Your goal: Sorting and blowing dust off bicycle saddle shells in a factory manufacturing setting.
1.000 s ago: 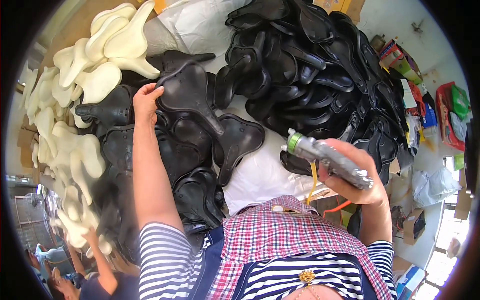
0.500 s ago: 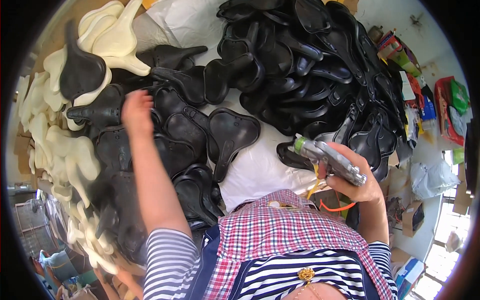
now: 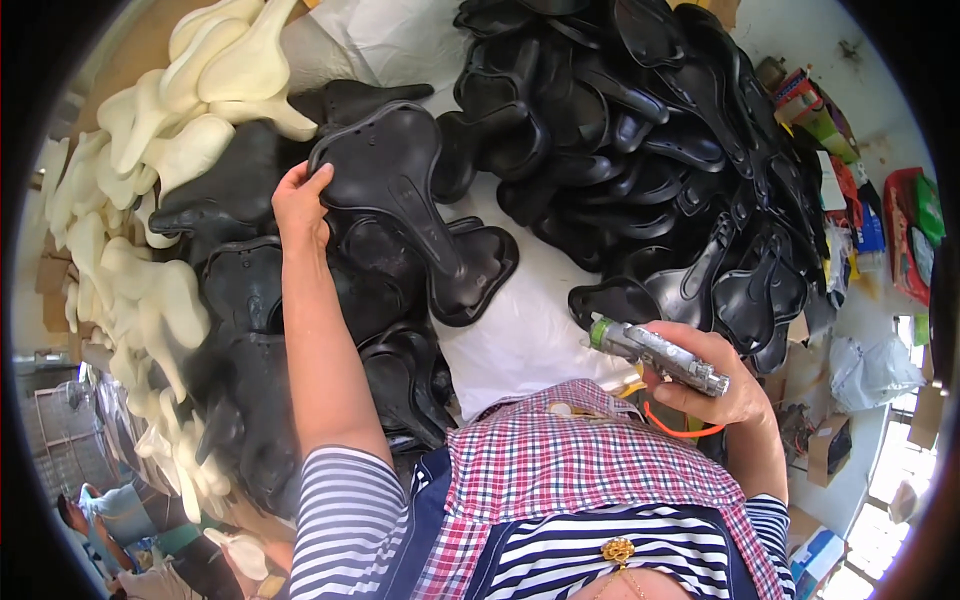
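The black saddle-shaped shell (image 3: 385,155) is just left of the white sheet (image 3: 510,360), its narrow end overlapping another black shell (image 3: 490,285) at the sheet's left edge. Your left hand (image 3: 303,207) pinches its wide end's rim between thumb and fingers. Right of the sheet, your right hand (image 3: 715,375) has its fingers curled around a silver, green-ringed tool (image 3: 665,355). Cream pads (image 3: 150,290) lie far left of the sheet.

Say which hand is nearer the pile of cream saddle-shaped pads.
Left hand: holding a black saddle-shaped shell, it is just below the upper-right end of the pile. The right hand, gripping a silver cylindrical tool, is farther right.
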### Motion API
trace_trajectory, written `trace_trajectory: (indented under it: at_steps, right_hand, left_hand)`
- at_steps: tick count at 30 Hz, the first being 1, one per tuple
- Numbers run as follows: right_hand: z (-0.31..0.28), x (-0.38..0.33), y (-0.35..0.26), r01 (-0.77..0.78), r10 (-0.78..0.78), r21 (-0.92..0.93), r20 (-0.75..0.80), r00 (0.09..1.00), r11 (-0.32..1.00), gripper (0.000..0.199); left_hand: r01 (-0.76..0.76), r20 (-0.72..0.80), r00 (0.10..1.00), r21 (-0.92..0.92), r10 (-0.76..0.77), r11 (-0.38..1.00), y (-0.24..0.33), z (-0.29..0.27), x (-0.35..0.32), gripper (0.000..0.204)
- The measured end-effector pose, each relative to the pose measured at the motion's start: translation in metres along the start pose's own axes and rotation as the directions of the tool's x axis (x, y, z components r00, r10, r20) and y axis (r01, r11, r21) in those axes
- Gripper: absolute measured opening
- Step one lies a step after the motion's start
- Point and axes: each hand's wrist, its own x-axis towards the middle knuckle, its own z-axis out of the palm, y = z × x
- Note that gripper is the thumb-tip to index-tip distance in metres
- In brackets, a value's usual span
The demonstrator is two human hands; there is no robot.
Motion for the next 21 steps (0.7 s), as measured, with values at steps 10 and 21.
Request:
trace_trajectory:
  at_steps: [10, 21]
  right_hand:
    - [-0.005, 0.003, -0.021, 0.265, -0.214, 0.182, -0.261, 0.941, 0.947, 0.061]
    - [-0.008, -0.004, 0.021, 0.004, 0.006, 0.049, -0.200, 0.980, 0.999, 0.061]
  left_hand:
    - [0.024, -0.094, 0.995, 0.080, -0.016, 0.997, -0.040, -0.018, 0.005, 0.030]
    - [0.102, -0.056, 0.994, 0.127, -0.095, 0.987, -0.018, -0.023, -0.081, 0.007]
